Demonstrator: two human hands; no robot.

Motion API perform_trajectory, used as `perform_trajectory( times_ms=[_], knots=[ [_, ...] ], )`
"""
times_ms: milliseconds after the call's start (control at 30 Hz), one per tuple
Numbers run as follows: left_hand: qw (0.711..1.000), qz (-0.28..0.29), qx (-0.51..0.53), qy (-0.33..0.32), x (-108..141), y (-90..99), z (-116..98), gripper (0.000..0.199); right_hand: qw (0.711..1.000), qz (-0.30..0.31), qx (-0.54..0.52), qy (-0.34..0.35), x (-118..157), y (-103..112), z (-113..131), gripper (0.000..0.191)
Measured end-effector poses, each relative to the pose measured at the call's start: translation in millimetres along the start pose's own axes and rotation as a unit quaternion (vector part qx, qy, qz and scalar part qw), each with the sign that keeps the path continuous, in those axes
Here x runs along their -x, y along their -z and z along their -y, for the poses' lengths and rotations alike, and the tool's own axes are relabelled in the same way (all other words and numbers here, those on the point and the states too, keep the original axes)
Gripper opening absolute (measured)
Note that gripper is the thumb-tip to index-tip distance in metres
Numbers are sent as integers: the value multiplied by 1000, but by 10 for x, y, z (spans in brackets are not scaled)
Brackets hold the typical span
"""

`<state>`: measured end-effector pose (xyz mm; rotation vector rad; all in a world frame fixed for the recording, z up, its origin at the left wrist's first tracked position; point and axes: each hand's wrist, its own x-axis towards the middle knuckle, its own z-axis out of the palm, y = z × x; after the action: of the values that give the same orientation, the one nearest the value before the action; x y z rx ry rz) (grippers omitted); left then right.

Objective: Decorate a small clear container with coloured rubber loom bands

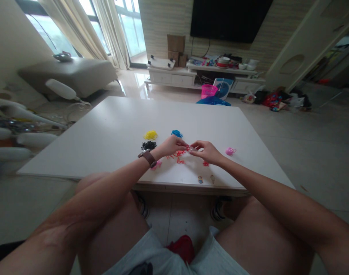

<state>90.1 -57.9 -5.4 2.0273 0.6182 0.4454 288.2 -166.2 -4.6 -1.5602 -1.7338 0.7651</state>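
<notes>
Over the white table [125, 122], my left hand [171, 146] and my right hand [206, 151] meet, each with its fingers pinched on a small red strand piece [188, 148]. Its exact shape is too small to tell. Beneath and in front of the hands lie red strands [180, 160]. A blue pile [176, 133] is just beyond my left hand. Yellow strands [150, 135] and black strands [148, 145] lie to its left, and pink strands [157, 164] sit beside the watch. Another red bunch [206, 164] lies under my right hand.
A pink round item [230, 151] lies to the right. Near the front edge are a small yellow and blue figure [200, 179] and a small ring-like piece [212, 178]. Beyond the table stand a pink basket [209, 91] and a low white cabinet [174, 77].
</notes>
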Motion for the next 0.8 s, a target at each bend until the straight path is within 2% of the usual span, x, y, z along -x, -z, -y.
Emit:
perform_trajectory(
  times_ms=[100,233,433,633,800],
  knots=[
    [1000,4,6,-5,4,-1,-10,19,999,-4,-27,-23,-9,-7,10,32],
    [999,-18,34,6,28,-23,-20,10,998,5,-55,-37,-2,-34,47,34],
    [993,-44,110,-1,16,-42,3,25,996,27,-76,-23,4,-52,73,35],
    [991,-20,132,-12,-2,26,-5,30,995,21,-90,-28,-2,-55,52,35],
    [993,-3,114,8,11,38,-20,25,994,17,-96,-43,-6,-61,19,38]
  ],
)
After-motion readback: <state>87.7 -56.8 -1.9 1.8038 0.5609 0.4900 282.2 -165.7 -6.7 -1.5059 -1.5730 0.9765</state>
